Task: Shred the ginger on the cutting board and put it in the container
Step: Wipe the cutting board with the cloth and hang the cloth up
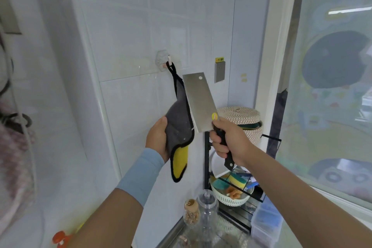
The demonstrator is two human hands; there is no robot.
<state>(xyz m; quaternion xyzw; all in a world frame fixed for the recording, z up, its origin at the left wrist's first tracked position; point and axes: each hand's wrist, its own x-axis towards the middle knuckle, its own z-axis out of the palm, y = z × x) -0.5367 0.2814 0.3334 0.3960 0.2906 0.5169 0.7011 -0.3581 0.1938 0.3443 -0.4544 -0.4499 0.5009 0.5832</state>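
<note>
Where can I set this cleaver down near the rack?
Little flat room shows. The rack is crowded with a woven basket, sponges and a colander; jars crowd the steel surface below. Only the white ledge under the window, right of the plastic box, looks bare.

My right hand [227,139] grips the cleaver [199,102] by its black handle, blade up and tilted toward my left hand [158,139]. My left hand holds the grey-and-yellow cloth [179,127], which meets the blade's left edge. The cloth's black loop hangs on a wall hook [168,60] above both hands.
</note>
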